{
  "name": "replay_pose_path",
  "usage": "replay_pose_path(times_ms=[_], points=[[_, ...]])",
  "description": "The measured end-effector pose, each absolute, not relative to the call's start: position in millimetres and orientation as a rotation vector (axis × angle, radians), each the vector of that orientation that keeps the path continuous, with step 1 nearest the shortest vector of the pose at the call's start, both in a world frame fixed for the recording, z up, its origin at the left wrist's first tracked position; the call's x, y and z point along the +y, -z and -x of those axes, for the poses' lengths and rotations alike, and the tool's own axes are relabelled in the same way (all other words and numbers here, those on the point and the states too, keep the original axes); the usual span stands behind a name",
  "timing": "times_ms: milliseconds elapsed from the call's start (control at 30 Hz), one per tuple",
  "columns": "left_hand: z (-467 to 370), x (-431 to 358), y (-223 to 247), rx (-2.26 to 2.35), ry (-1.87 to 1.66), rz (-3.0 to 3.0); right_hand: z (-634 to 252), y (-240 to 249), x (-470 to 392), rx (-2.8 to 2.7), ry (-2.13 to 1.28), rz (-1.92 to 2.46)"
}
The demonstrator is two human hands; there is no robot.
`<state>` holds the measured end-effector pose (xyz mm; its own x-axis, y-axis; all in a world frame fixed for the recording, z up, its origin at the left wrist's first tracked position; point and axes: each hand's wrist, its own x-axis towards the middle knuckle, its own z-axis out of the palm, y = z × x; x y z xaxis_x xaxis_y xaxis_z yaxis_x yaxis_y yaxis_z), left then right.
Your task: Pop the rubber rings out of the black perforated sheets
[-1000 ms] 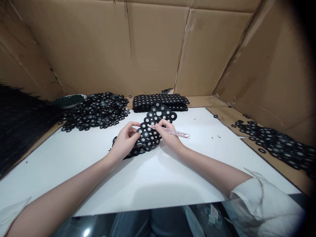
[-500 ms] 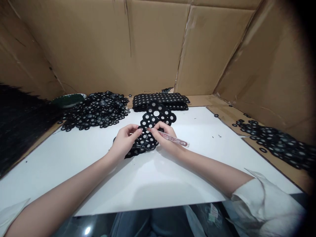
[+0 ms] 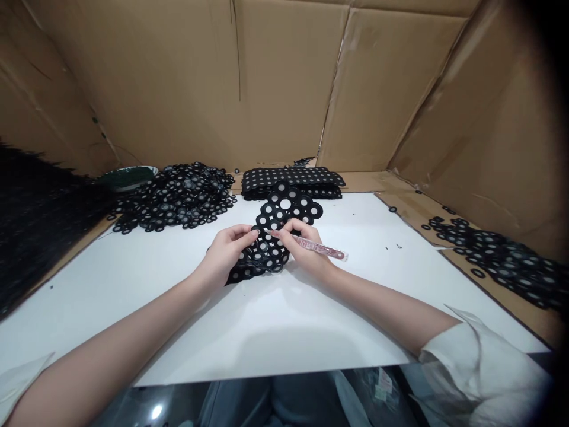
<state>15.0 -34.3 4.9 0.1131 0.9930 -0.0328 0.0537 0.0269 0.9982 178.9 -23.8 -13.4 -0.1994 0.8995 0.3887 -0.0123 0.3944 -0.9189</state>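
A piece of black fabric-like rings joined edge to edge [image 3: 293,207], with pale round centres, lies bunched on the white board between my hands. My left hand [image 3: 229,252] pinches its left edge between thumb and forefinger. In my right hand [image 3: 306,246] is a slim flat-handled tool [image 3: 326,249] with reddish lettering and what looks like a clear wrap. Its thin pointed tip lies over the rings just right of my left thumb. Whether the tip touches them I cannot tell. My palms hide parts of the piece.
A heap of loose black rings [image 3: 178,201] sits at the back left, beside a shallow dish [image 3: 128,177] and a dark bristly mass [image 3: 40,219]. Folded ring sheets [image 3: 293,178] lie behind my hands. More ring pieces [image 3: 511,255] rest on cardboard at right. Cardboard walls [image 3: 284,77] surround the board.
The whole view has shifted slightly. Both hands keep their grips on the ring piece and the tool, and the tool's tip stays near my left thumb.
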Motion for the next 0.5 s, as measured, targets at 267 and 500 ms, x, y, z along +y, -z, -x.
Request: replay_pose_path(times_ms=[267, 500], points=[[-16.0, -34.4, -2.5, 1.175, -1.106, -1.316, -178.0, 12.7, -24.0, -1.584, -0.966, 0.860], [-22.3, -40.8, -2.5, 1.194, -1.129, -1.298, -181.1, 11.1, -23.7, -1.869, -0.770, 0.946]])
